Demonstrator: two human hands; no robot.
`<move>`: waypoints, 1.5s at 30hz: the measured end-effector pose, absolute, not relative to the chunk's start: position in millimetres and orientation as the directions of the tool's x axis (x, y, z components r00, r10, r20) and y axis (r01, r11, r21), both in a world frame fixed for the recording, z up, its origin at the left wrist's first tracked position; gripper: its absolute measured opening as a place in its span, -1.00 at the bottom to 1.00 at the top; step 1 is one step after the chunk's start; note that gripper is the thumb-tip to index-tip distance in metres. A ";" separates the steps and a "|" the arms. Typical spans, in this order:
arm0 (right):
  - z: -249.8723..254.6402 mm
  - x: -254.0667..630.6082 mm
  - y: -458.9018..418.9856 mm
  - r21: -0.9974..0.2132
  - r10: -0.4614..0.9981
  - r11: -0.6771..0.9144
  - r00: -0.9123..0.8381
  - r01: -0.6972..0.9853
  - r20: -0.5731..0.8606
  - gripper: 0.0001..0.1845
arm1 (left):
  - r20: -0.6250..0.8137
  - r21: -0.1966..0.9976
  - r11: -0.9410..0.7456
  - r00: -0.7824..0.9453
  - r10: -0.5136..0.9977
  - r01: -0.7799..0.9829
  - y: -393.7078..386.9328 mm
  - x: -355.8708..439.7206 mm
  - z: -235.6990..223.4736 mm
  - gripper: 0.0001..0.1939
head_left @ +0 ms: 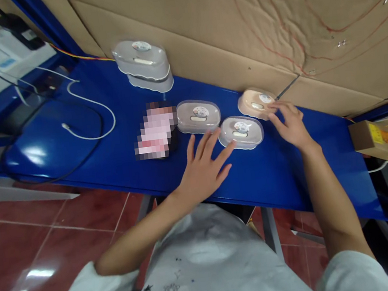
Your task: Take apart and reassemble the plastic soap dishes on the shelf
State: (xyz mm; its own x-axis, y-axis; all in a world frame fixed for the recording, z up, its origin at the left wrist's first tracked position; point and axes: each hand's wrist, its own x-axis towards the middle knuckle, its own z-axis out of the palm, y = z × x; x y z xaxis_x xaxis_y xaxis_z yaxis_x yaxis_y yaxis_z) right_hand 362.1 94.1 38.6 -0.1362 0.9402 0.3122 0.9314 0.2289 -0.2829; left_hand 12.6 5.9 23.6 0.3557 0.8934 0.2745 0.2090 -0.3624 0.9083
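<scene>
My left hand [204, 168] hovers over the blue table with its fingers spread, holding nothing. Its fingertips are beside two greyish oval plastic boxes with clear lids, the nearer box [245, 136] and the farther box [194, 122]. My right hand [291, 125] has its thumb and fingers at the right end of a beige oval plastic box [253, 105], gripping it lightly. Each box has a round sticker and a pale tab on top. Two similar boxes [143, 64] are stacked at the back left.
A phone with a blurred-out screen [154, 131] lies left of the boxes. White cable [103, 105] and black cable lie across the left side of the blue table [272, 173]. Brown cardboard [201, 35] lines the back. An open carton [376, 143] stands at the right.
</scene>
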 end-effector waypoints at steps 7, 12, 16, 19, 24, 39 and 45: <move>23.6 396.1 -0.2 -0.242 0.901 0.119 -0.002 0.963 0.435 -0.26 | 0.295 0.915 -0.362 0.317 0.901 0.178 66.1 36.9 18.4 -0.51; 24.0 378.8 -52.7 -0.238 0.911 0.157 -0.048 0.958 0.409 -0.47 | 0.342 0.824 -0.448 0.327 0.881 0.346 95.0 53.5 16.6 -0.53; 25.9 342.4 -59.9 -0.302 0.916 0.293 -0.176 0.907 0.361 -0.43 | 0.262 0.540 -0.505 0.436 0.861 0.673 92.6 48.4 28.6 -0.36; 26.4 312.0 -48.8 -0.403 0.899 0.415 -0.299 0.816 0.319 -0.33 | 0.270 0.529 -0.553 0.490 0.829 0.644 66.8 25.9 33.8 -0.34; 30.0 271.6 -29.6 -0.495 0.807 0.583 -0.528 0.644 0.264 -0.33 | 0.211 0.786 -0.484 0.569 0.795 0.385 17.1 -23.4 23.9 0.03; 12.4 260.5 32.9 -0.531 0.764 0.639 -0.538 0.556 0.356 -0.53 | 0.229 0.602 -0.631 0.651 0.724 0.489 -15.3 -48.8 -8.5 -0.25; 16.4 268.5 29.6 -0.395 0.820 0.571 -0.480 0.720 0.311 -0.64 | 0.240 0.618 -0.597 0.600 0.763 0.512 -14.8 -48.7 -8.1 -0.56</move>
State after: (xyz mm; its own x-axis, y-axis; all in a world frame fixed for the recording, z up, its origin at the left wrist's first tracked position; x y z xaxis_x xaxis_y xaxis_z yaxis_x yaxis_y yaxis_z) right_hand 268.5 29.6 16.4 -0.4802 0.8204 0.3105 0.7197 0.5708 -0.3951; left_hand -48.7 -14.8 -8.1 0.6000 0.7631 0.2399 0.5121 -0.5968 0.6177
